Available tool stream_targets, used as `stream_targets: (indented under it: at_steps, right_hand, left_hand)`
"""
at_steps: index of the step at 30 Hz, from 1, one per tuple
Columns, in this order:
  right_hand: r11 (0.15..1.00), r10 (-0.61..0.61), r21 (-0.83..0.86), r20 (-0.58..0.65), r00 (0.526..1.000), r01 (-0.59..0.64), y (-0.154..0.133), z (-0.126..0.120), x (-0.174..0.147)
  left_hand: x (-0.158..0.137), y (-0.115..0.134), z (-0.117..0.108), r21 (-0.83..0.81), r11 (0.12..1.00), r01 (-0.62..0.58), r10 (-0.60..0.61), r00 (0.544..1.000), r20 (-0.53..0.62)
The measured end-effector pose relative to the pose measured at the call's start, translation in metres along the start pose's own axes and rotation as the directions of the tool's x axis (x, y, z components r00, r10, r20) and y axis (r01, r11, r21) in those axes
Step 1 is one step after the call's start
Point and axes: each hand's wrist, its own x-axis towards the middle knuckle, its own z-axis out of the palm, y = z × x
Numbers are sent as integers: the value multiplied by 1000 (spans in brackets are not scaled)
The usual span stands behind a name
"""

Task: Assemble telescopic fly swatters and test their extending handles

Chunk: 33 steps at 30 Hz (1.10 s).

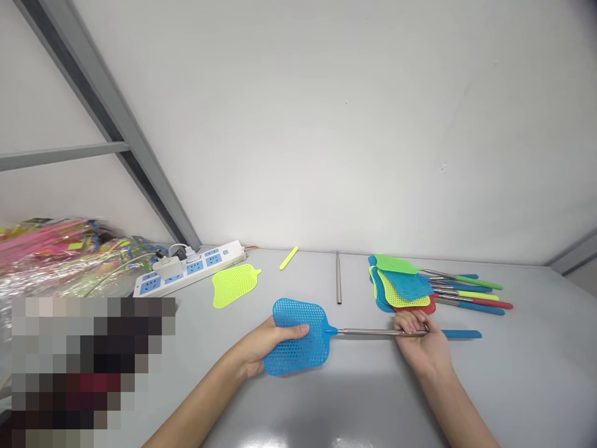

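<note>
blue swatter [298, 336] lengthwise, head left

The blue swatter head [298, 336] looks like flexible perforated plastic, matt, and its shaft [368, 332] is smooth shiny metal ending in a blue plastic grip [461, 334]. The loose tube [338, 278] is bare polished metal. The yellow-green mesh head [234, 284] and the small yellow strip [288, 257] are plastic too. The desk [536, 373] is smooth grey with a soft sheen. The power strip [191, 267] is glossy white plastic. The wrapped bundles [56, 255] lie in crinkled clear film.
</note>
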Motion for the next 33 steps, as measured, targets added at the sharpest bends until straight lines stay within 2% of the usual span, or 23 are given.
stream_targets:
  at_steps: [10,20,33]
  right_hand:
    - [990,-140,25,-14,990,141,3,-4,-2]
    - [985,-162,34,-111,981,167,9,2,-7]
    - [980,-197,-38,-167,966,193,14,9,-14]
  left_hand:
    - [1,-10,7,-21,999,38,-39,996,-85]
    - [-1,-8,7,-25,998,63,-66,993,-94]
    - [2,-10,4,-11,993,118,-119,987,-105]
